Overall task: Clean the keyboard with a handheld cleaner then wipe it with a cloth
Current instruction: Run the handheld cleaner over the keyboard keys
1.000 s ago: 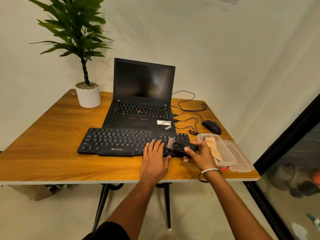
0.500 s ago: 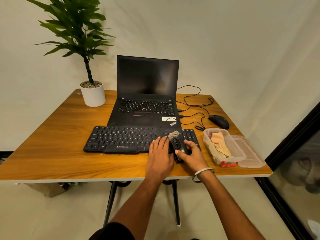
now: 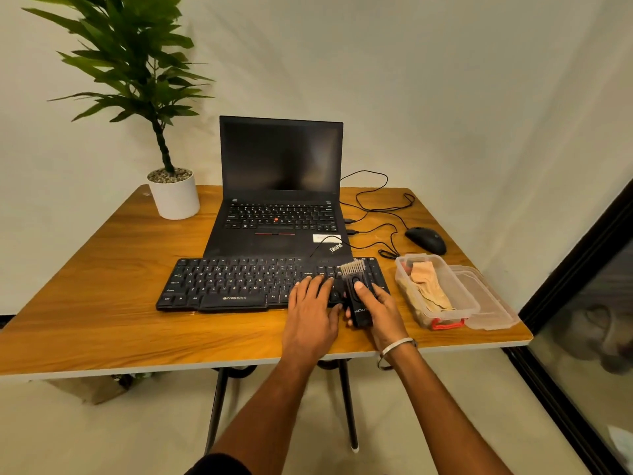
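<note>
A black keyboard [image 3: 233, 282] lies on the wooden table [image 3: 102, 303] in front of a laptop. My right hand [image 3: 380, 310] grips a black handheld cleaner [image 3: 356, 296] with pale bristles, its brush end pointing away over the keyboard's right end, my thumb on its top button. My left hand [image 3: 311, 306] lies flat beside it, fingers straight and pressing on the keys at the right part of the keyboard. A beige cloth [image 3: 424, 286] lies in a clear plastic box [image 3: 469, 303] to the right.
An open black laptop [image 3: 281, 186] stands behind the keyboard. A potted plant [image 3: 171, 193] is at the back left. A black mouse [image 3: 426, 240] and loose cables lie at the back right. The box's lid [image 3: 489, 303] rests near the table's right edge.
My right hand has turned the cleaner from lying sideways to pointing away, brush end forward over the keyboard's right end. My left hand stays flat on the keys.
</note>
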